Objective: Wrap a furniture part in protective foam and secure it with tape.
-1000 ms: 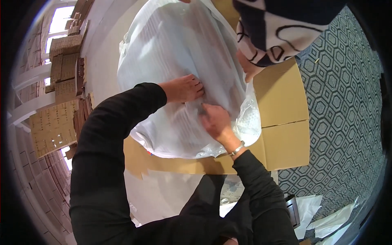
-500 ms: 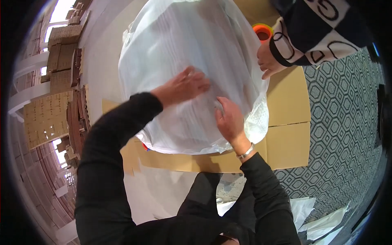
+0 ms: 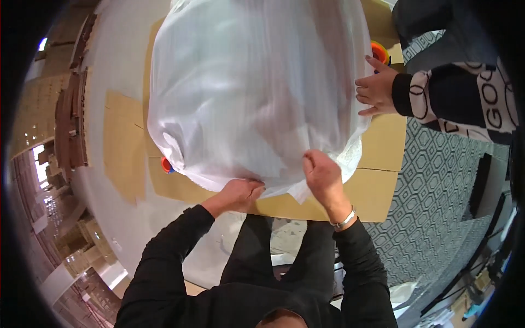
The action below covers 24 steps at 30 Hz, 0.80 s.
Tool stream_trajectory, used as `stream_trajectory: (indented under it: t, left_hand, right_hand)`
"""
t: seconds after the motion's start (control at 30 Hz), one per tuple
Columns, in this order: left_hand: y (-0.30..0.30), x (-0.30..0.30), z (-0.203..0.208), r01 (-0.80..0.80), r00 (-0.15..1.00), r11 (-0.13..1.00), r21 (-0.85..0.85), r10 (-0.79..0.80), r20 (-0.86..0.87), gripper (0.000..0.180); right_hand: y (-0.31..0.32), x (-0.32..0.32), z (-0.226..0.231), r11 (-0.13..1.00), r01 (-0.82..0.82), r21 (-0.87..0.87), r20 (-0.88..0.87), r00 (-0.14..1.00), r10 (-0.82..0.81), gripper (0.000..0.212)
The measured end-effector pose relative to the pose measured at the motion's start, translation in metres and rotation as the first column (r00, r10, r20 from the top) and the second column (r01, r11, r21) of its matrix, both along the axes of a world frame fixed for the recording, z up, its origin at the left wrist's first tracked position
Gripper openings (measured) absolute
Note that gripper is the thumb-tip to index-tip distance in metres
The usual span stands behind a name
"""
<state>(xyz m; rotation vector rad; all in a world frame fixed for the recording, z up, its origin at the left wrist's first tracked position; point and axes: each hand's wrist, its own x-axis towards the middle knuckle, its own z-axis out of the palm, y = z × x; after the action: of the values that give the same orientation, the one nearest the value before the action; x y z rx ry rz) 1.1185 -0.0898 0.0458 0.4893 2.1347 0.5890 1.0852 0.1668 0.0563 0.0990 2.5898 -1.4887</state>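
Observation:
A large rounded bundle lies in front of me, covered by a thin, shiny white wrapping sheet; what is under it shows only as a pale blur. At the near edge of the bundle my left hand is closed, its fingers pinching the sheet's border. To its right my right hand, with a silver bracelet at the wrist, is closed on a gathered fold of the same sheet. A loose corner of it hangs beside that hand. Another person's hand rests with spread fingers against the bundle's right side.
Flat brown cardboard lies beneath the bundle. An orange ring-shaped roll sits at the far right, and a small red and blue round object at the left. Patterned grey carpet spreads rightward; stacked cardboard stands left.
My left hand has come down from the middle of the sheet to its near edge and closed there. My right hand has closed on a fold. The other person's hand now has spread fingers.

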Motion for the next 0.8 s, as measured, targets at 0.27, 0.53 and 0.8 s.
stream_trajectory:
  t: [0.27,0.53,0.8]
  left_hand:
    - [0.014,0.007,-0.026,0.088,0.996,0.974,0.207,-0.081,-0.042,0.054]
    - [0.051,-0.015,-0.001,-0.09,0.898,0.911,0.402,-0.101,0.429,0.064]
    - [0.052,-0.011,-0.01,-0.116,0.875,0.91,0.397,-0.096,0.475,0.066]
  right_hand:
    - [0.014,-0.023,-0.009,0.955,0.082,0.283,-0.05,0.996,-0.071,0.023]
    - [0.004,-0.043,-0.02,0.888,0.152,0.434,0.123,0.966,-0.226,0.033]
    - [0.009,-0.061,-0.041,0.822,0.255,0.51,-0.302,0.947,-0.107,0.046]
